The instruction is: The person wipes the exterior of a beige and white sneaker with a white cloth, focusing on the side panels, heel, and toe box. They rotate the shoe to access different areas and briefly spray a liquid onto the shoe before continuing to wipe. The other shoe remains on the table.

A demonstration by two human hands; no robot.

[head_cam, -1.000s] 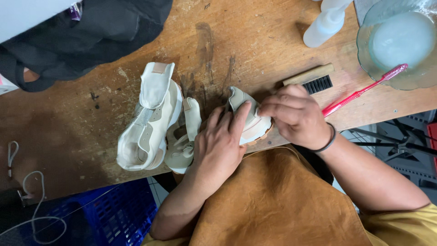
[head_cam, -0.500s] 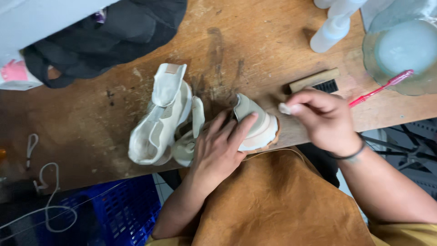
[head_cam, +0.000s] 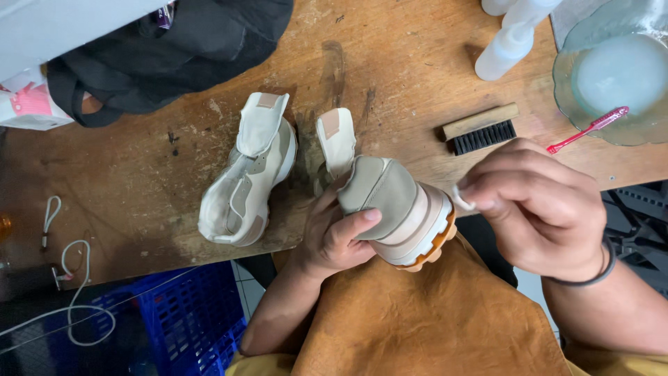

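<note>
My left hand grips a beige sneaker with a white and orange sole, held over the table's front edge and my tan apron. Its tongue sticks up toward the table. My right hand is closed beside the shoe's heel, pinching a small white piece at its fingertips; I cannot tell what it is. The second beige sneaker lies on its side on the wooden table, to the left of the held one.
A black-bristled wooden brush lies right of the shoes. A glass bowl of cloudy liquid holds a pink toothbrush. A white bottle stands at the back, dark cloth at back left, a blue crate below.
My left hand has lifted the sneaker and turned it heel toward me. My right hand came off the shoe and now hovers beside its heel.
</note>
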